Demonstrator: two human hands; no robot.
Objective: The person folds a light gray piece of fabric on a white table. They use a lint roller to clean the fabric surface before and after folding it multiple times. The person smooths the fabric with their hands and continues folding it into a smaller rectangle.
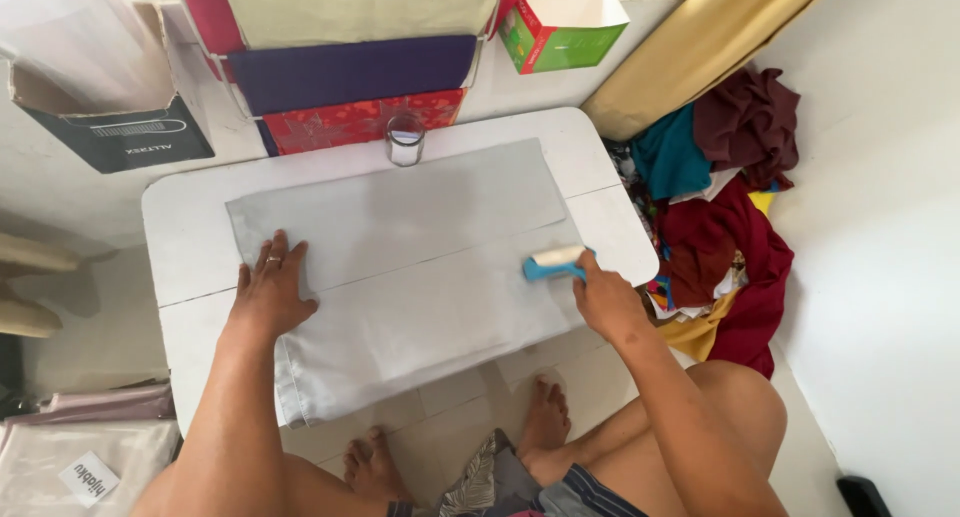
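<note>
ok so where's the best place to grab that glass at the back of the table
Probably round the side wall of the glass, coming from the front. It stands upright at the table's far edge, boxes close behind it, so fingers wrap the near side most easily.

A small clear glass [404, 139] stands at the far edge of a white table [190, 222], just before a stack of folded fabric [350, 72] in cream, purple and red. A green and red box [560, 22] sits to the right of the stack, and a dark open box [110, 117] to its left. A heap of coloured clothes [725, 207] lies on the floor right of the table, and pale packaged fabric [80, 447] lies at lower left.
</note>
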